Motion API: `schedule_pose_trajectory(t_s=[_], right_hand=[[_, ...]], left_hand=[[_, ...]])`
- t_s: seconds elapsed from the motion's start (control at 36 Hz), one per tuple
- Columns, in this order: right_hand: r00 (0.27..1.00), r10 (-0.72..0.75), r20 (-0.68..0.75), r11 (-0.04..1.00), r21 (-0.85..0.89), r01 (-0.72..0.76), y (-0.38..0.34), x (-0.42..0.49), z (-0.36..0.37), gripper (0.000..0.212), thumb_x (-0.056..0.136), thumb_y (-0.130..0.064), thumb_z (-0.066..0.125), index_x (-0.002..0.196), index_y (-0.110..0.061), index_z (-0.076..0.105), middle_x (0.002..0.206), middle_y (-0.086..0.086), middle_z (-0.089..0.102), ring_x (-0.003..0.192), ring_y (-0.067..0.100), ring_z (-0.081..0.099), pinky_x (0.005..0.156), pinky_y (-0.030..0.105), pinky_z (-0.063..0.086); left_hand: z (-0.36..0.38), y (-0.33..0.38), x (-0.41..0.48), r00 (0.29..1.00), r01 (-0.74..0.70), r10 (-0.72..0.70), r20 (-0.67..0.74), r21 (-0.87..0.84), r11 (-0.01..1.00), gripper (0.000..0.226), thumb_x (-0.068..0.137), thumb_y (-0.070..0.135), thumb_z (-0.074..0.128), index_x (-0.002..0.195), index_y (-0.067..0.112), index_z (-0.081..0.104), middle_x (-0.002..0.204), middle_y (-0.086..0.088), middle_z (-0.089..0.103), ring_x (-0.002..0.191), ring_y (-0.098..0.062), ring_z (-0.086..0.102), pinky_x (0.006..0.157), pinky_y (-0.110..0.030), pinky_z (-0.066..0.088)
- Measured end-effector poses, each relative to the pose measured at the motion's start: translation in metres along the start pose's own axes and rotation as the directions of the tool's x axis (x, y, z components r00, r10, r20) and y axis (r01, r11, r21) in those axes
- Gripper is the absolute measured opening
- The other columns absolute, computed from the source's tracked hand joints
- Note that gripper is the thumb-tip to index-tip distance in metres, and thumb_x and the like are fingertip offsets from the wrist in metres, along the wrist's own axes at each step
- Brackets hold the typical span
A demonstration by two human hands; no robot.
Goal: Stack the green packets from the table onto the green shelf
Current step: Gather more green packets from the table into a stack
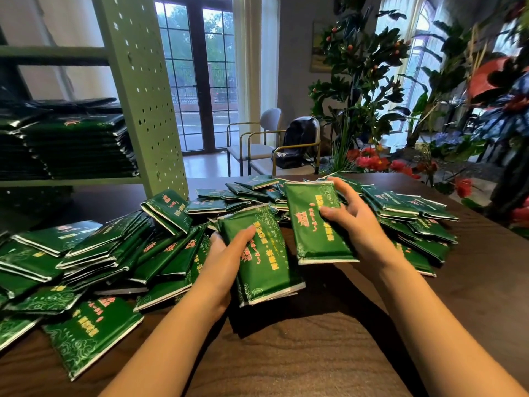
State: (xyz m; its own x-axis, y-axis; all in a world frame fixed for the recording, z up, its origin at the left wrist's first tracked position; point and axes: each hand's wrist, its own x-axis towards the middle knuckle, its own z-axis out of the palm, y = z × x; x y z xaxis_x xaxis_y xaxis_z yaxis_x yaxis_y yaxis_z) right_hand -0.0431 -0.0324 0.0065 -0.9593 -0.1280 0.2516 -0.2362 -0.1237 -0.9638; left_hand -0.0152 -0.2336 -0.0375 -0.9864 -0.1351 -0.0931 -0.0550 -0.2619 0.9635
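Several green packets (pixel 94 253) with red and yellow print lie heaped across the dark wooden table (pixel 315 348). My left hand (pixel 226 253) grips a small stack of packets (pixel 263 262) from its left edge, thumb on top. My right hand (pixel 352 216) holds another green packet (pixel 312 224) just to the right of that stack, thumb pressed on its face and fingers curled round its far edge. The pale green shelf (pixel 143 96) stands at the left rear, with a tall pile of stacked packets (pixel 74 147) on its board.
More loose packets (pixel 412 213) spread to the right of my hands. Two chairs (pixel 257 147), one with a dark bag, stand behind the table by glass doors. Leafy plants and red flowers (pixel 372 161) crowd the right side. Bare wood shows in front of me.
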Motion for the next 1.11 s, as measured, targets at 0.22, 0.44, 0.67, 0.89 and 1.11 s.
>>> schedule_pose_trajectory(t_s=[0.22, 0.44, 0.67, 0.89, 1.11], right_hand=[[0.988, -0.065, 0.138, 0.998, 0.012, 0.064, 0.019, -0.012, 0.035, 0.062, 0.086, 0.01, 0.057, 0.133, -0.027, 0.045, 0.099, 0.002, 0.07, 0.083, 0.014, 0.068, 0.07, 0.027, 0.056], [0.961, -0.194, 0.197, 0.94, -0.243, 0.24, 0.03, -0.018, 0.048, 0.067, 0.085, -0.006, 0.067, 0.136, -0.039, 0.039, 0.124, -0.005, 0.061, 0.112, 0.009, 0.06, 0.105, 0.042, 0.043], [0.964, -0.189, 0.187, 0.904, -0.349, 0.245, 0.038, -0.007, 0.039, 0.052, 0.089, -0.03, 0.061, 0.137, -0.038, 0.045, 0.107, -0.007, 0.058, 0.088, 0.002, 0.056, 0.078, 0.022, 0.048], [0.965, -0.258, 0.037, 0.541, -0.823, 0.176, 0.048, 0.017, -0.003, 0.034, 0.092, -0.024, 0.06, 0.124, -0.014, 0.057, 0.107, 0.0, 0.053, 0.106, 0.022, 0.049, 0.086, 0.027, 0.036], [0.991, -0.125, -0.057, -0.083, -0.994, -0.067, 0.049, 0.039, -0.032, 0.059, 0.09, -0.049, 0.054, 0.141, -0.025, 0.039, 0.147, 0.003, 0.035, 0.137, 0.025, 0.026, 0.108, 0.04, 0.025]], left_hand=[[0.005, 0.001, -0.003, 0.999, -0.03, 0.03, 0.018, 0.035, 0.999, 0.138, 0.053, 0.074, 0.071, 0.155, 0.024, -0.008, 0.152, -0.004, 0.038, 0.131, -0.027, 0.049, 0.109, -0.049, 0.039], [0.007, 0.0, -0.005, 1.0, 0.003, -0.003, 0.01, 0.028, 1.0, 0.149, 0.041, 0.084, 0.073, 0.155, 0.025, -0.003, 0.151, -0.004, 0.04, 0.126, -0.026, 0.054, 0.106, -0.05, 0.043], [0.002, -0.006, 0.001, 0.997, -0.013, 0.01, 0.072, 0.039, 0.999, 0.086, 0.057, 0.041, 0.08, 0.131, 0.017, 0.043, 0.111, -0.012, 0.071, 0.094, -0.029, 0.072, 0.087, -0.051, 0.056], [-0.003, -0.005, 0.003, 0.998, -0.002, 0.0, 0.07, 0.02, 1.0, 0.115, 0.046, 0.052, 0.08, 0.147, 0.023, 0.033, 0.114, -0.007, 0.071, 0.098, -0.024, 0.071, 0.094, -0.048, 0.053], [-0.002, -0.003, 0.002, 0.997, 0.039, -0.038, 0.07, -0.012, 0.999, 0.081, 0.064, 0.036, 0.08, 0.133, 0.013, 0.045, 0.103, -0.011, 0.073, 0.079, -0.021, 0.073, 0.07, -0.036, 0.056]])
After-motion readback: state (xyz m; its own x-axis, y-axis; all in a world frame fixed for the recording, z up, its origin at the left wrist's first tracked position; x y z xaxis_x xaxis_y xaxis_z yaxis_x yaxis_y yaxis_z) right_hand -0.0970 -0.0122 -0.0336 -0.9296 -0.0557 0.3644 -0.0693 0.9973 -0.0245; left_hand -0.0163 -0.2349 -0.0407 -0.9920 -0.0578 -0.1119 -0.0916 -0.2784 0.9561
